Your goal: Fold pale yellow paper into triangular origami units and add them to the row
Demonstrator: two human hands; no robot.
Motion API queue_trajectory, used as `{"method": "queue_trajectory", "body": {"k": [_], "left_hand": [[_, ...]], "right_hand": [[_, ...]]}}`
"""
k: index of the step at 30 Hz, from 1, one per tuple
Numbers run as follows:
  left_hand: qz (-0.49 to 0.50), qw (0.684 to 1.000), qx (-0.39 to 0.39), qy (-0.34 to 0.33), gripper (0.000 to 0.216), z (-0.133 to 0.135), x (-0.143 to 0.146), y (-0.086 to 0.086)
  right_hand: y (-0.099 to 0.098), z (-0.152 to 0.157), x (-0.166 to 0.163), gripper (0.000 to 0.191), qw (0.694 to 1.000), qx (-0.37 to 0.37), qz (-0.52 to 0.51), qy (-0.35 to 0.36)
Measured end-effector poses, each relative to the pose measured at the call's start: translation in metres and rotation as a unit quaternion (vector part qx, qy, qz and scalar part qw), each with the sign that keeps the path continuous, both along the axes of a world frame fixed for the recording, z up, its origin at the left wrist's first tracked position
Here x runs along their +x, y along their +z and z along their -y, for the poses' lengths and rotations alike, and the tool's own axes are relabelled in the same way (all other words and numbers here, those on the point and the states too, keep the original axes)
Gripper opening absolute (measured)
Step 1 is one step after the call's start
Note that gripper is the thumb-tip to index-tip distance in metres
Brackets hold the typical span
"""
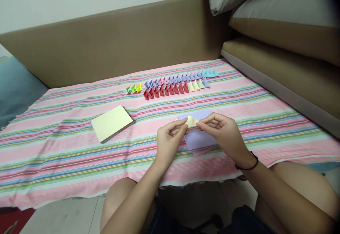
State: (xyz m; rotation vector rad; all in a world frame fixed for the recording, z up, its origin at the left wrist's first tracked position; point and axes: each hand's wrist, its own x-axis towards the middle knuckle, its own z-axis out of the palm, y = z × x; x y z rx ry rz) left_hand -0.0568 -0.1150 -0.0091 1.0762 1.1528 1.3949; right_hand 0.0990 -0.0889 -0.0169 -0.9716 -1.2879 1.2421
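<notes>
A small piece of folded pale yellow paper (191, 121) is pinched between my two hands, its peak pointing up. My left hand (172, 136) grips its left end between thumb and fingers. At its right end, the thumb and fingers of my right hand (225, 135) are closed on it. Beneath both hands lies a stack of purple paper (200, 141), with a pink sheet (203, 152) showing under its near edge. A stack of pale yellow paper (112, 122) rests on the striped cloth to the left.
Rows of small folded paper boats stand farther back: red ones (166, 91), purple ones (183, 78), light blue ones (210, 73) and a yellow one (139, 87). The striped cloth (66, 149) covers the seat. Behind rises a brown backrest (119, 46); cushions (287, 25) are piled at right.
</notes>
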Motion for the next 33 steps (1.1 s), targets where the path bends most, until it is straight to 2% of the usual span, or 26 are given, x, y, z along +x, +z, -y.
{"method": "queue_trajectory", "body": {"k": [4, 7, 12, 17, 21, 27, 29, 33], "left_hand": [[-0.025, 0.998, 0.015, 0.06, 0.021, 0.001, 0.001, 0.0], [-0.018, 0.997, 0.024, 0.074, 0.016, 0.002, 0.0, 0.0], [0.009, 0.998, 0.022, 0.058, 0.018, 0.0, -0.003, 0.0], [0.011, 1.0, -0.001, 0.014, 0.041, -0.003, -0.004, 0.002], [-0.013, 1.0, -0.023, -0.003, 0.02, -0.004, -0.007, 0.002], [-0.005, 1.0, -0.029, -0.001, 0.016, -0.005, -0.012, -0.002], [-0.003, 1.0, -0.028, -0.001, 0.015, -0.006, -0.013, -0.003], [-0.008, 1.0, -0.023, -0.006, 0.014, -0.006, -0.012, -0.002]], "right_hand": [[0.0, 0.006, -0.004, 0.014, 1.0, 0.025, 0.01, -0.001], [0.001, 0.01, -0.007, 0.012, 0.999, 0.034, 0.008, 0.0], [0.003, 0.01, -0.007, 0.013, 1.0, 0.026, 0.011, 0.0], [0.003, 0.011, -0.006, 0.014, 0.999, 0.036, 0.035, 0.004], [0.004, 0.012, -0.005, 0.014, 0.998, 0.04, 0.045, 0.026], [0.004, 0.005, -0.004, 0.029, 0.992, -0.057, 0.006, 0.114], [0.003, 0.004, -0.004, 0.023, 0.989, -0.058, 0.023, 0.134], [0.002, 0.005, -0.004, 0.017, 0.989, -0.045, 0.053, 0.13]]}}
